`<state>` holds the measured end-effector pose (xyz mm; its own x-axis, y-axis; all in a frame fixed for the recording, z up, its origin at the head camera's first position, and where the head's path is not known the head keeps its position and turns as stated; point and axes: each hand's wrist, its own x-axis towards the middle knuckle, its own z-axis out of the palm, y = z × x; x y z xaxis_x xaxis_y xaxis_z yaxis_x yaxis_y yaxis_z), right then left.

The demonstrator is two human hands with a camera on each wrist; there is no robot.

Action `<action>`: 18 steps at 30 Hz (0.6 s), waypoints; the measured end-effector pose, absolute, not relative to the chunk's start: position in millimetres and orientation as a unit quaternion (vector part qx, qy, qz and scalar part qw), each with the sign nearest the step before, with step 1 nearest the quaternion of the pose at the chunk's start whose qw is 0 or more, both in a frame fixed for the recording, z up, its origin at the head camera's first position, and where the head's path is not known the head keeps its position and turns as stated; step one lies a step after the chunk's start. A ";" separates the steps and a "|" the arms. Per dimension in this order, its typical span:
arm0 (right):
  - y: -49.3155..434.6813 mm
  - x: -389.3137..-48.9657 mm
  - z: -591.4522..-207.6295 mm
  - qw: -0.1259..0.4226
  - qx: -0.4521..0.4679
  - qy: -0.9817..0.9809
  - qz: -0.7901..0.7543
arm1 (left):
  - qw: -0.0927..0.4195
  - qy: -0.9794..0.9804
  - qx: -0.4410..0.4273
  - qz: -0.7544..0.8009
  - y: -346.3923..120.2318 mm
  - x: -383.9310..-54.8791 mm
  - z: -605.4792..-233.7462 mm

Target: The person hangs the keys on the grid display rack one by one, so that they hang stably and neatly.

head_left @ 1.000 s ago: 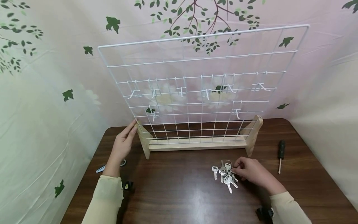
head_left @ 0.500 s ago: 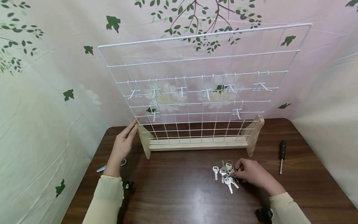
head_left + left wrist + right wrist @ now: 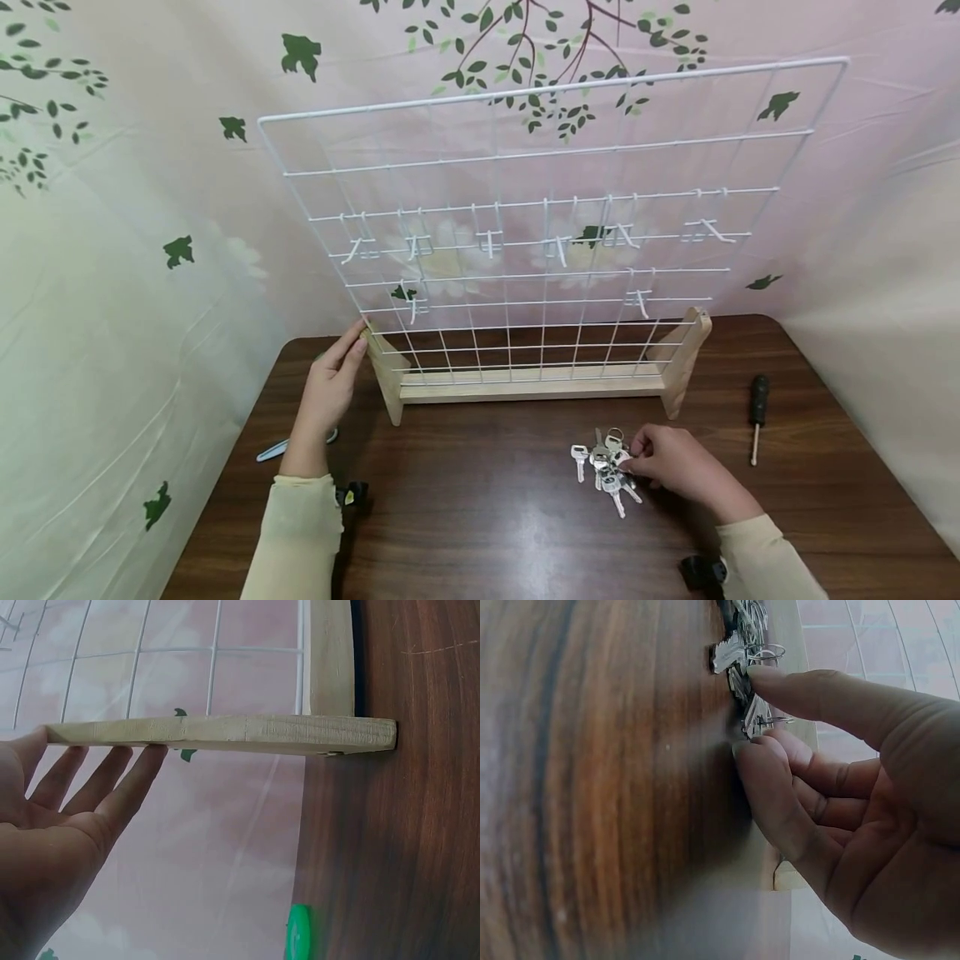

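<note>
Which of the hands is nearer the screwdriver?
Right. The right hand is at the keys, left of the screwdriver; the left hand is far left, touching the wooden stand.

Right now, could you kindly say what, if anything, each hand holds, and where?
The left hand touches the wooden upright near its upper end; whether it grips cannot be told. The right hand touches the keys; a pinch cannot be confirmed.
</note>
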<state>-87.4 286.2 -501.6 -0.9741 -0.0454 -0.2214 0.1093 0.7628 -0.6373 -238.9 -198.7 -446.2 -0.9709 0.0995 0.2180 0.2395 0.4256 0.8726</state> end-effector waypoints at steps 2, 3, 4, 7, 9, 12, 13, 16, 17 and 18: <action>286.9 -87.6 -502.1 0.114 0.017 0.932 -0.344 | 0.066 -0.839 -0.101 -0.531 -198.4 -239.5 -446.4; 287.3 -87.7 -502.3 0.115 0.016 0.931 -0.346 | 0.065 -0.839 -0.101 -0.531 -198.4 -239.7 -446.4; 287.4 -87.8 -502.3 0.117 0.015 0.929 -0.350 | 0.066 -0.839 -0.101 -0.530 -198.8 -239.8 -446.6; 286.7 -87.8 -501.9 0.120 0.017 0.927 -0.356 | 0.068 -0.838 -0.102 -0.532 -199.9 -240.6 -447.4; 285.2 -87.0 -501.8 0.119 0.023 0.928 -0.353 | 0.068 -0.838 -0.103 -0.532 -200.5 -240.8 -447.9; 282.0 -85.0 -502.8 0.107 0.032 0.934 -0.340 | 0.066 -0.838 -0.104 -0.532 -200.9 -240.9 -448.9; 280.8 -84.4 -503.4 0.097 0.031 0.938 -0.331 | 0.066 -0.838 -0.105 -0.532 -201.0 -241.0 -449.3; 277.4 -83.6 -504.7 0.060 0.016 0.950 -0.307 | 0.068 -0.838 -0.108 -0.530 -200.9 -241.3 -449.6; 276.4 -83.9 -504.9 0.046 0.009 0.953 -0.298 | 0.070 -0.838 -0.109 -0.530 -200.8 -241.5 -449.5; 275.5 -84.3 -504.8 0.034 0.002 0.957 -0.289 | 0.071 -0.838 -0.110 -0.530 -200.7 -241.7 -449.3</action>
<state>-84.3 275.5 -504.8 -0.9977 -0.0156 -0.0654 0.0233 0.8324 -0.5537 -241.7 -200.7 -449.3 -0.9659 0.1080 0.2354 0.2589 0.4132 0.8730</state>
